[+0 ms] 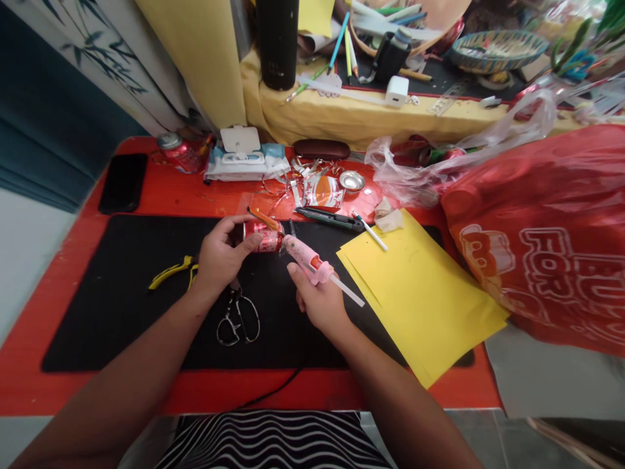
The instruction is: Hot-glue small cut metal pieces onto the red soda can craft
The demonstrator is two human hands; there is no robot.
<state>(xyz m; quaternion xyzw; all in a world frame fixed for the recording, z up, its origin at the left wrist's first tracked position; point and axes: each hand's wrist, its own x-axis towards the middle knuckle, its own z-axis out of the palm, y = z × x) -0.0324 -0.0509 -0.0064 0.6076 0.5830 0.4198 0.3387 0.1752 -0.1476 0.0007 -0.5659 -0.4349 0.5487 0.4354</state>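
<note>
My left hand (pixel 222 254) grips a red drink can (pixel 263 238) lying on its side, with a thin orange strip (pixel 264 220) resting across its top. My right hand (pixel 315 299) holds a pink hot glue gun (pixel 307 260) with its nozzle close to the can, and I cannot tell whether they touch. A white glue stick (pixel 347 290) sticks out of the back of the gun. Both hands hover over a black desk mat (pixel 122 326), and the can's far end is partly hidden by the orange strip and the gun.
Black-handled scissors (pixel 238 319) and yellow-handled pliers (pixel 170 272) lie on the mat. Yellow paper sheets (pixel 420 299) lie to the right, below a large red plastic bag (pixel 537 228). A utility knife (pixel 329 219), metal dish (pixel 352 181) and phone (pixel 123 184) lie on the red desk.
</note>
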